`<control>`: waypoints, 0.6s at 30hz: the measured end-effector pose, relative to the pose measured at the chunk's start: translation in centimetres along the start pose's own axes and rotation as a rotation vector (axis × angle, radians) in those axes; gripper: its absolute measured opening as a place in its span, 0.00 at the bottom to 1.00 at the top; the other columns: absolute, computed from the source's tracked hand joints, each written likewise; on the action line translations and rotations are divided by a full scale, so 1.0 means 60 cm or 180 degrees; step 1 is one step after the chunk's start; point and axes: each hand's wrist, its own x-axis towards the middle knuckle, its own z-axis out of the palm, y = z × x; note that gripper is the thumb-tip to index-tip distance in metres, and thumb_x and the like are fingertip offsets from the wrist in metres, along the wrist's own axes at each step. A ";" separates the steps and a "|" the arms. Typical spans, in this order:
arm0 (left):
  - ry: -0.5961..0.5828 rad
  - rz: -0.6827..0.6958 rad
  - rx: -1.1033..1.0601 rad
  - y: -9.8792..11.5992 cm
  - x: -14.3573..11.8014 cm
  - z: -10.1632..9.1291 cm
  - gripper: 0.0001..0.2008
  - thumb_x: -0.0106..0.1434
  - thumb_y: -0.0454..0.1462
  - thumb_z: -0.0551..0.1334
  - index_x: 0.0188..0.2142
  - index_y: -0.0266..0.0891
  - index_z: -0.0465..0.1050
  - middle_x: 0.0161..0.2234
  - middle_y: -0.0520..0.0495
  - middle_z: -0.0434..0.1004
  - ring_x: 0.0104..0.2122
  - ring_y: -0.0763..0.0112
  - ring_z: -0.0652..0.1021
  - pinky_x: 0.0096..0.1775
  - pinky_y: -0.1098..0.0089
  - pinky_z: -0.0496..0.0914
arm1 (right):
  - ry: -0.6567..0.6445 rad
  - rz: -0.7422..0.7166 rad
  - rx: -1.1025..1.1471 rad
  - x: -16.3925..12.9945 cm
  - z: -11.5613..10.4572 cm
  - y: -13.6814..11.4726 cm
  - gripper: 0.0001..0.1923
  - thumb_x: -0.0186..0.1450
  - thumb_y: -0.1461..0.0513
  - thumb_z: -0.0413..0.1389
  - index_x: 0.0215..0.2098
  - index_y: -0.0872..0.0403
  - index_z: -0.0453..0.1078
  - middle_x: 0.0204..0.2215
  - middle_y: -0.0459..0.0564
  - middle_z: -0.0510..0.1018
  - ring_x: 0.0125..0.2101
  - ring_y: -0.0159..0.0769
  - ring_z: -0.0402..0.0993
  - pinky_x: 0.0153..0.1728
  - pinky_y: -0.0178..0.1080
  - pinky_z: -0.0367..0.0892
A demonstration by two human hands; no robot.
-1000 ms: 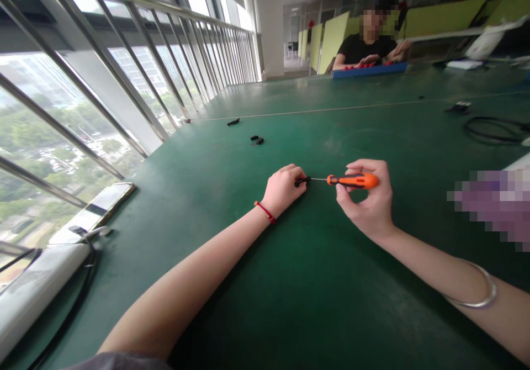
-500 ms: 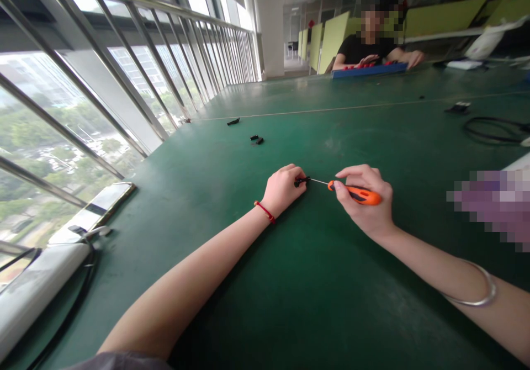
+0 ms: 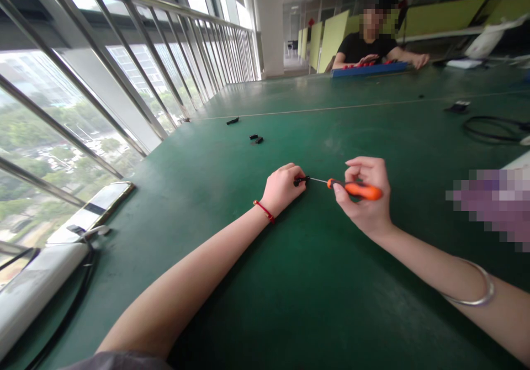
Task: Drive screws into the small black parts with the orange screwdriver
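At frame centre, my left hand is pinching a small black plastic part against the green table mat; my right hand is gripping an orange-handled precision screwdriver, tip touching the part.

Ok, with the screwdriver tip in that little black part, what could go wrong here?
The screwdriver has a thin tip aimed at the left hand, which pinches the small black part; a slip could jab the fingers. The part is tiny and could pop loose onto the green table. The right hand grips the handle lightly and might lose alignment.
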 end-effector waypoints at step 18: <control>-0.0051 -0.0040 0.0024 0.002 -0.001 -0.002 0.05 0.55 0.33 0.59 0.31 0.39 0.73 0.34 0.49 0.76 0.33 0.69 0.76 0.33 0.72 0.69 | 0.0080 0.0061 0.0003 -0.001 0.001 -0.001 0.18 0.53 0.62 0.59 0.42 0.50 0.63 0.27 0.45 0.70 0.27 0.37 0.68 0.34 0.43 0.64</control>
